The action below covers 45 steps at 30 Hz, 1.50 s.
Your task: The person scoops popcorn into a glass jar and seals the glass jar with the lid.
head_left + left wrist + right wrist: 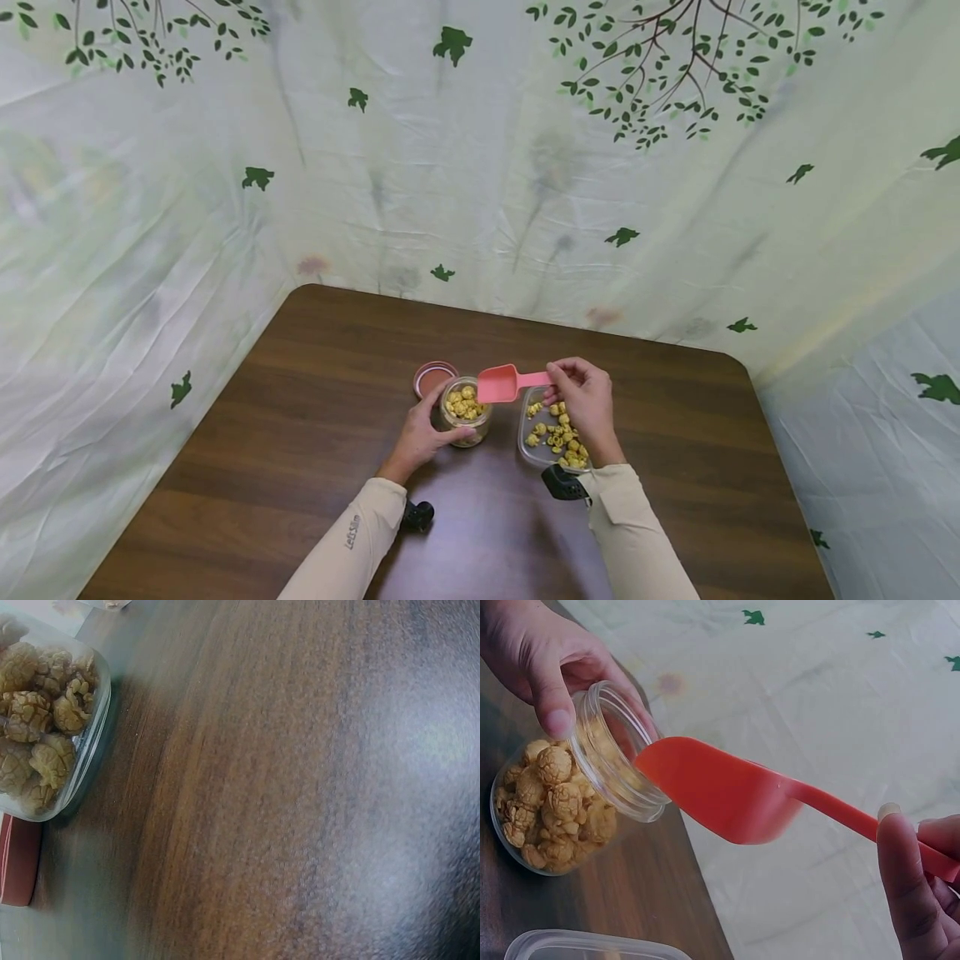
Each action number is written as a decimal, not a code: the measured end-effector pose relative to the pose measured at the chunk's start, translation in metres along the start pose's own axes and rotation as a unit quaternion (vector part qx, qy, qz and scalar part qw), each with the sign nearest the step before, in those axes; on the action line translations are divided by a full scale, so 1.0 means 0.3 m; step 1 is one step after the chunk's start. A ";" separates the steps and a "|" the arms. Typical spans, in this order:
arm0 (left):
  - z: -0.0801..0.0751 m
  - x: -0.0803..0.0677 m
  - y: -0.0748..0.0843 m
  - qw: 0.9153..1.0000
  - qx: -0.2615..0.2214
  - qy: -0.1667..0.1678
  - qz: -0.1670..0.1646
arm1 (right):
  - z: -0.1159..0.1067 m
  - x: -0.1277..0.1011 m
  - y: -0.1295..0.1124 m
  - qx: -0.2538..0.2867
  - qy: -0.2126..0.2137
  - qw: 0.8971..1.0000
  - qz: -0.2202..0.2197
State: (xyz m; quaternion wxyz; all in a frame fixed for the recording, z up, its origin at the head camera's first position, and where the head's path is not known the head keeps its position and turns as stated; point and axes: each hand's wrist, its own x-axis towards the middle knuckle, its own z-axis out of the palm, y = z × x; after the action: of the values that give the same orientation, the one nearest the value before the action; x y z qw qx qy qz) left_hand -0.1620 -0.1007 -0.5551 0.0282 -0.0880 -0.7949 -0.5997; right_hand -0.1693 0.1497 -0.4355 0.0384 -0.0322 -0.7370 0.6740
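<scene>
Right hand (588, 402) pinches red scoop (498, 384) by the handle, narrow grip. Scoop long axis runs left-right, blade pointing left, tip at right side of the jar (471, 437) mouth, can't tell if touching. Left hand (420, 433) curled round jar, mouth up, popcorn (463, 402) inside. Lid (433, 381) far-left of jar, plastic tub (522, 433) with more popcorn right
</scene>
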 end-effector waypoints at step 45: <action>0.007 -0.004 0.006 1.000 0.010 0.011 -0.001 | -0.118 -0.018 0.043 0.057 0.063 0.996 0.026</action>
State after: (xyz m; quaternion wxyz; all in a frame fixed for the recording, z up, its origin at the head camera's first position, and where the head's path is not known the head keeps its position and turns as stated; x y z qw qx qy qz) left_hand -0.1604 -0.0985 -0.5542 0.0375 -0.0802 -0.8008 -0.5923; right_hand -0.1604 0.1855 -0.4452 0.0690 -0.0922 -0.6925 0.7121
